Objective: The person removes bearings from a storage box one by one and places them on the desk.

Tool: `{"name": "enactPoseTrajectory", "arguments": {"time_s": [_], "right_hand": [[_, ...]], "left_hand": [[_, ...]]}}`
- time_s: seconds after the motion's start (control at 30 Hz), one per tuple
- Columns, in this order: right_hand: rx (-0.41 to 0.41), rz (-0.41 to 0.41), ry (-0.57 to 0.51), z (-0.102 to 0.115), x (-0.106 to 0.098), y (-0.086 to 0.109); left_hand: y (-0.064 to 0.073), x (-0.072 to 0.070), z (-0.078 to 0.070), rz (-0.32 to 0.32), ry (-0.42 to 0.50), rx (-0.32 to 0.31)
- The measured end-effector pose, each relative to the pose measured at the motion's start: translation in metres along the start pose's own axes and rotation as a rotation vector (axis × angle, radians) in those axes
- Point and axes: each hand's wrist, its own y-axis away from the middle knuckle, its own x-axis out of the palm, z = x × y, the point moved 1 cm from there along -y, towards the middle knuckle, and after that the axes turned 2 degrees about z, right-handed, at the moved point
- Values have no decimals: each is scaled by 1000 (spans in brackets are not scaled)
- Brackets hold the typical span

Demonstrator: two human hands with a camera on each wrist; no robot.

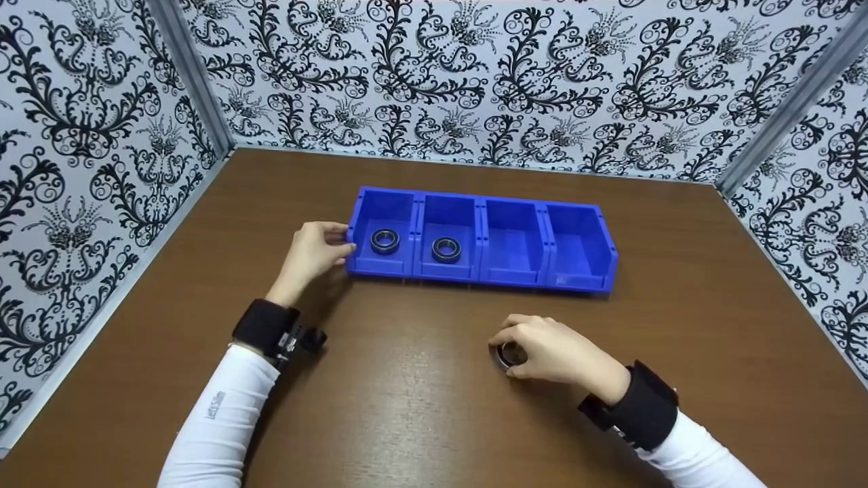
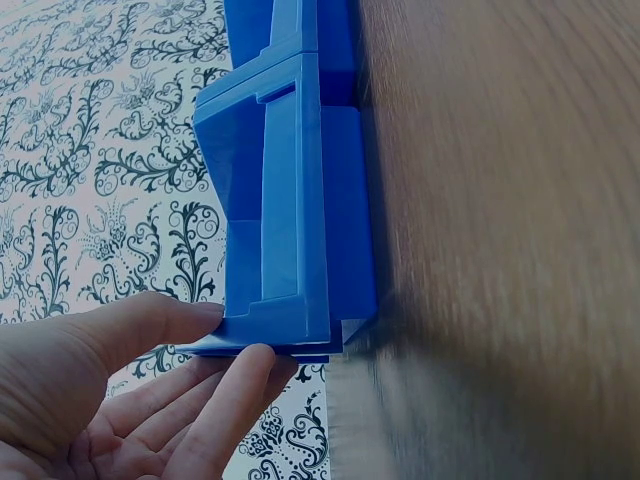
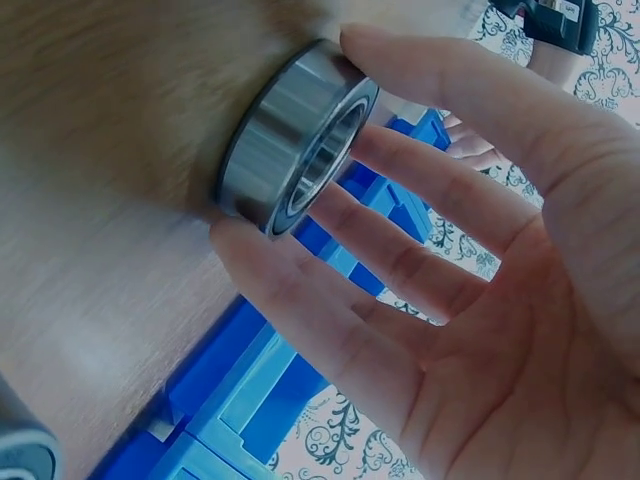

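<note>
My left hand (image 1: 315, 251) grips the left end wall of a blue four-compartment bin row (image 1: 512, 279). In the left wrist view its thumb (image 2: 185, 322) lies at the inner side and the fingers lie against the outside. My right hand (image 1: 553, 349) holds a steel ball bearing (image 3: 290, 130) by its rim, between thumb and fingers, down at the table. The right wrist view shows this bearing standing tilted, its bore facing the palm. One bearing (image 1: 384, 241) lies in the leftmost compartment and another bearing (image 1: 446, 250) in the second. The two right compartments hold nothing.
A brown wooden table (image 1: 380, 407) carries the bins. Patterned black-and-white panels (image 1: 447, 81) with grey metal posts enclose its back and sides. A grey round-ended object (image 3: 25, 450), cut off by the frame, sits at the right wrist view's lower left.
</note>
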Motion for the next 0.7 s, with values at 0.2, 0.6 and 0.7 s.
{"name": "enactPoseTrajectory", "arguments": {"time_s": [0.2, 0.6, 0.7], "right_hand": [[-1, -21, -16, -1, -3, 2], [-18, -112, -4, -9, -13, 11], [8, -134, -3, -13, -15, 14]], "left_hand": [[0, -1, 0, 0, -1, 3], [0, 0, 0, -8, -8, 12], [1, 0, 0, -4, -2, 11]]}}
